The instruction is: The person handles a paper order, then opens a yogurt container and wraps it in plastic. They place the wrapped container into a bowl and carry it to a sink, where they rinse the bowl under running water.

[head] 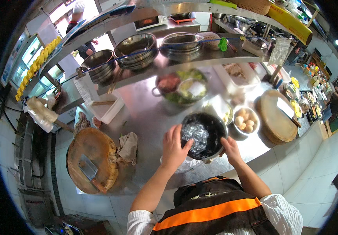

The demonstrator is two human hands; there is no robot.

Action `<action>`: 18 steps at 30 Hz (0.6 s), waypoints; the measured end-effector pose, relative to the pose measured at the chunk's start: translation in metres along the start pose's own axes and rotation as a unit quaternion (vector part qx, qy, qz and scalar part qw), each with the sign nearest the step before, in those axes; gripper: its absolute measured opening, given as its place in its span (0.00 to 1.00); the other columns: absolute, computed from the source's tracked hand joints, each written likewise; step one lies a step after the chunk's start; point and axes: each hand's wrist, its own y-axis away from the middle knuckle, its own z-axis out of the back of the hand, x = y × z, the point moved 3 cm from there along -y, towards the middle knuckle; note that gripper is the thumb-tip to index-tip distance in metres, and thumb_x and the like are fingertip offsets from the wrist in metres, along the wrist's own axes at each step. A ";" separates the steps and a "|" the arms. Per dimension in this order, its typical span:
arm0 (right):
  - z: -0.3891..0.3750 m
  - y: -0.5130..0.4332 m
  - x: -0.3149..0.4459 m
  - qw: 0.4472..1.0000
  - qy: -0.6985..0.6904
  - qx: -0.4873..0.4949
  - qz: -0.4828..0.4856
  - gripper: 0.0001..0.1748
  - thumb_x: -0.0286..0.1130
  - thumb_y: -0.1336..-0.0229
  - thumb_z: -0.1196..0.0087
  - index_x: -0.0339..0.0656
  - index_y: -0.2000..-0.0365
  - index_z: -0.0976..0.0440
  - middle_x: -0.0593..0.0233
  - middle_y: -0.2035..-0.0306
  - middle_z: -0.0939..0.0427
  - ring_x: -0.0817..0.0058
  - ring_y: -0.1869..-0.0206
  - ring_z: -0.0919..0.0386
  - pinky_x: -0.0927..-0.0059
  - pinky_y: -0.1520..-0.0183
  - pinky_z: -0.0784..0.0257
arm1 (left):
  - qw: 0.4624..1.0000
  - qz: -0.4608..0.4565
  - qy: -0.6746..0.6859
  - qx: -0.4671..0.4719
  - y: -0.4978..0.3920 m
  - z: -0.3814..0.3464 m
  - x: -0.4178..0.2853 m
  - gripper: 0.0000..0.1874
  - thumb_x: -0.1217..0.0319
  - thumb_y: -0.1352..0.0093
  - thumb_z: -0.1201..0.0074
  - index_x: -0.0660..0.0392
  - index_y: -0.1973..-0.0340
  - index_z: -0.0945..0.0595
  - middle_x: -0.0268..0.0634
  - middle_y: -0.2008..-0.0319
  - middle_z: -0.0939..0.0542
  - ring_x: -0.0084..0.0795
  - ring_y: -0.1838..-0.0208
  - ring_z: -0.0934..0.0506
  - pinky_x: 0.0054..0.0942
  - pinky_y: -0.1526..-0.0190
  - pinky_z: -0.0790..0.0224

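A round dark bowl [203, 135] with shiny, crinkled clear plastic film in it is held over the near edge of the steel worktable [148, 117]. My left hand [175, 145] grips its left rim, thumb on the inner side. My right hand [230, 149] holds the right rim. Crumpled clear plastic [188, 165] lies beneath the bowl. Just to the right stands a white bowl of eggs [246, 120]. Behind the dark bowl, partly hidden, is a bowl of pale food [227, 113].
At left, a cleaver [88, 167] lies on a round wooden chopping block [107, 147] beside a grey cloth [128, 145]. Another block [274, 126] with a cleaver [285, 108] is at right. An overhead shelf [157, 70] bears stacked metal bowls [136, 53]. Another person [76, 23] stands far back left.
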 end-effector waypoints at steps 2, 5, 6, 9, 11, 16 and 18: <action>0.003 0.003 -0.009 0.999 -0.023 -0.003 -0.022 0.15 0.38 0.30 0.55 0.36 0.66 0.30 0.65 0.78 0.23 0.79 0.82 0.26 0.77 0.80 0.29 | 0.990 -0.017 -0.132 0.046 0.005 -0.010 -0.002 0.36 0.55 0.39 0.37 0.56 0.39 0.32 0.44 0.47 0.26 0.47 0.42 0.34 0.51 0.42 0.44; 0.010 0.004 -0.018 0.999 -0.038 -0.012 -0.035 0.14 0.39 0.30 0.54 0.37 0.66 0.30 0.65 0.76 0.23 0.79 0.80 0.26 0.76 0.80 0.29 | 0.986 0.016 -0.160 0.044 0.011 -0.026 0.009 0.36 0.48 0.34 0.45 0.56 0.37 0.33 0.43 0.41 0.31 0.44 0.41 0.36 0.48 0.41 0.47; 0.015 0.005 -0.019 0.998 -0.039 -0.029 -0.032 0.14 0.39 0.30 0.55 0.38 0.65 0.30 0.68 0.75 0.24 0.80 0.79 0.27 0.75 0.79 0.29 | 0.987 0.031 -0.156 0.023 0.013 -0.029 0.015 0.36 0.47 0.34 0.45 0.56 0.37 0.33 0.44 0.40 0.32 0.45 0.40 0.36 0.49 0.41 0.47; 0.038 0.009 -0.020 0.996 -0.039 -0.069 -0.044 0.13 0.40 0.29 0.56 0.41 0.63 0.30 0.72 0.74 0.26 0.83 0.77 0.29 0.77 0.76 0.30 | 0.993 0.090 -0.065 0.031 0.019 -0.019 0.060 0.48 0.42 0.38 0.41 0.55 0.31 0.43 0.55 0.34 0.39 0.54 0.33 0.42 0.58 0.36 0.55; 0.060 0.016 -0.018 0.994 -0.009 -0.102 -0.040 0.14 0.41 0.29 0.56 0.42 0.66 0.31 0.73 0.74 0.28 0.83 0.76 0.30 0.77 0.75 0.31 | 0.966 0.181 -0.068 0.173 0.041 -0.015 0.088 0.64 0.37 0.46 0.36 0.51 0.27 0.57 0.66 0.30 0.55 0.63 0.27 0.53 0.68 0.33 0.67; 0.116 0.039 -0.024 0.990 -0.017 -0.132 -0.049 0.11 0.39 0.29 0.55 0.44 0.63 0.29 0.73 0.73 0.25 0.83 0.74 0.27 0.77 0.76 0.32 | 0.896 0.165 -0.167 0.376 0.100 -0.055 0.101 0.73 0.42 0.54 0.28 0.43 0.27 0.66 0.63 0.28 0.62 0.74 0.28 0.59 0.78 0.36 0.78; 0.130 0.042 -0.031 0.989 -0.024 -0.133 -0.053 0.11 0.40 0.30 0.55 0.45 0.64 0.29 0.74 0.74 0.26 0.84 0.75 0.28 0.78 0.77 0.33 | 0.924 0.142 -0.183 0.305 0.103 -0.080 0.105 0.71 0.45 0.52 0.28 0.43 0.27 0.66 0.62 0.28 0.58 0.74 0.28 0.58 0.80 0.36 0.77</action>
